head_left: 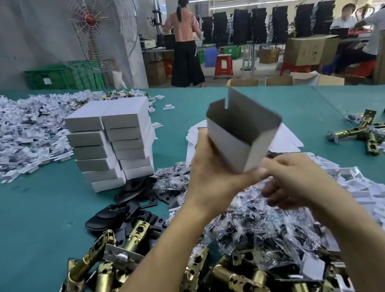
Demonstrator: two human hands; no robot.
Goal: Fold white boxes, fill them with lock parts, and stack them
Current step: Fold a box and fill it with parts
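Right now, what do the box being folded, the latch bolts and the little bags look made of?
The half-folded box looks like thin paperboard: matte white outside, grey inside, sharp creases. The latch bolts are metal with a shiny brass-coloured finish, probably plated. The bags are clear plastic film, crinkled and glossy.

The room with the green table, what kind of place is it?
Most likely a factory packing floor for door locks: brass latches lie heaped on the green table, closed white boxes stand stacked, and other workers stand at benches beside cardboard cartons.
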